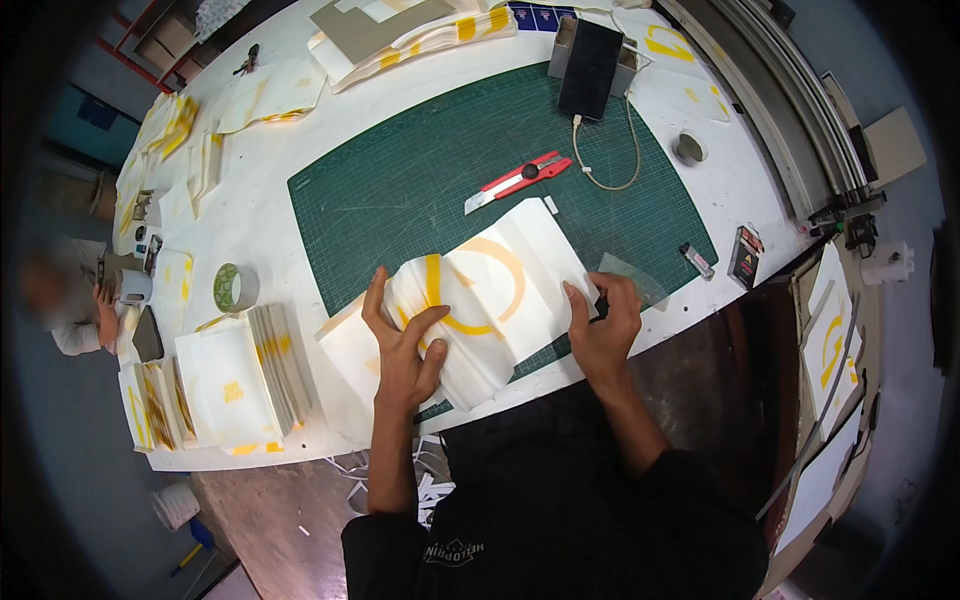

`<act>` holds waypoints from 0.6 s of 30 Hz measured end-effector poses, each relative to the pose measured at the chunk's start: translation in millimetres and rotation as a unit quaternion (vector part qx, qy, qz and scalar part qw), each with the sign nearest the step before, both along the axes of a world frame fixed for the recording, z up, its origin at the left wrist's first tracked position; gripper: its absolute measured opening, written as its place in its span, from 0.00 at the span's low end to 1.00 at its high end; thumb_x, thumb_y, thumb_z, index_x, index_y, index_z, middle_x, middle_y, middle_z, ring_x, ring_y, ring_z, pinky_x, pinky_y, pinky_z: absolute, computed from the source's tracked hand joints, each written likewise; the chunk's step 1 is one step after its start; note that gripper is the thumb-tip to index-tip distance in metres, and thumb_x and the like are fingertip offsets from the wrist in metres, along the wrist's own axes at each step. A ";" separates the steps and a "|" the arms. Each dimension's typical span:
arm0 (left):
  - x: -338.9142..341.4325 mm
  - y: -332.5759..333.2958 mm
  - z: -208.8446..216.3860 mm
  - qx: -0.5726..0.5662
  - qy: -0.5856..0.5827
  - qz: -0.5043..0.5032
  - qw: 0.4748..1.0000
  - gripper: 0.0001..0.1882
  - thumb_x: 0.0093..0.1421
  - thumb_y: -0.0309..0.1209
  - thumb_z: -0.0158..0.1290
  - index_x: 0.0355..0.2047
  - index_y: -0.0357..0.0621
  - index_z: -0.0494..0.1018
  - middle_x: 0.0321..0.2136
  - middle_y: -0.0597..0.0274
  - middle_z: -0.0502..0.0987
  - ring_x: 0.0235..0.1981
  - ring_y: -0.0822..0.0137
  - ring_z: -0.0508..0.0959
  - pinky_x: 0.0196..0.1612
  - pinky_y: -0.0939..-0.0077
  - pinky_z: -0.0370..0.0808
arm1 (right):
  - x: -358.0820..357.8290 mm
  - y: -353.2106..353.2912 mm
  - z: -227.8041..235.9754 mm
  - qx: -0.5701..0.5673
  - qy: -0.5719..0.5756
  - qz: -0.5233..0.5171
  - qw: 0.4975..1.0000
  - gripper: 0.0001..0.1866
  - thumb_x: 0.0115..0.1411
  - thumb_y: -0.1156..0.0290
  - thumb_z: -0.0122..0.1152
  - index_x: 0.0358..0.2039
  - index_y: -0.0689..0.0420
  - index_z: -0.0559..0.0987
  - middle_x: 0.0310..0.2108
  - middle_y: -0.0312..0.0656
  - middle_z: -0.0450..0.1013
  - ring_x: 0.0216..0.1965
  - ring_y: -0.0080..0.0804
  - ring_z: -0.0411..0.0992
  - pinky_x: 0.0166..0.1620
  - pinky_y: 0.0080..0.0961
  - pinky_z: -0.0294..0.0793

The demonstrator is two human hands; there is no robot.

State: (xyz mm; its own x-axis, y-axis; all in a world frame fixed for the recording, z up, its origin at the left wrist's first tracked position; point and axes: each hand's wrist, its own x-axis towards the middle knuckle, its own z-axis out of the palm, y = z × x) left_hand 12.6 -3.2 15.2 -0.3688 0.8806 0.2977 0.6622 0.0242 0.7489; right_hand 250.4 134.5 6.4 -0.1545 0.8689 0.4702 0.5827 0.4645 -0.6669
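Paper sheet [530,270], white with a yellow-orange curved print, creased into panels and curled at its left end, lies over the green cutting mat [400,180]'s near edge. Its long axis slants from lower left to upper right. The right hand [612,325] pinches its right edge; the left hand [402,350]'s fingers spread against the curled end, whether gripping I cannot tell.

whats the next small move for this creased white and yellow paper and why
I'd probably press the raised, curled part down with the left hand while the right hand steadies the right edge. The white and yellow paper bulges up on its left side, where the left hand's fingers are spread, and the right thumb sits at the opposite edge.
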 end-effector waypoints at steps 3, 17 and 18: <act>-0.3 -0.5 -1.5 -0.002 0.001 -0.002 1.000 0.18 0.63 0.43 0.55 0.49 0.52 0.83 0.74 0.33 0.42 0.75 0.30 0.44 0.74 0.36 0.47 | -1.9 5.9 3.8 -0.089 0.105 -0.022 0.990 0.16 0.56 0.76 0.76 0.43 0.63 0.81 0.33 0.44 0.77 0.33 0.38 0.76 0.42 0.35 0.74; -0.8 -0.2 -0.6 0.001 0.003 -0.004 1.000 0.19 0.65 0.46 0.54 0.49 0.51 0.83 0.74 0.31 0.42 0.75 0.30 0.44 0.74 0.36 0.46 | 9.3 15.7 -8.1 -0.027 0.004 -0.011 1.000 0.07 0.58 0.77 0.70 0.38 0.62 0.84 0.33 0.47 0.82 0.36 0.46 0.80 0.48 0.40 0.72; -1.0 -0.1 -0.5 0.002 0.004 -0.005 1.000 0.20 0.65 0.46 0.54 0.49 0.51 0.83 0.74 0.31 0.42 0.75 0.30 0.44 0.74 0.36 0.46 | 9.7 15.7 -10.0 -0.021 -0.008 -0.005 1.000 0.07 0.58 0.78 0.70 0.38 0.62 0.83 0.34 0.46 0.82 0.38 0.46 0.79 0.48 0.40 0.71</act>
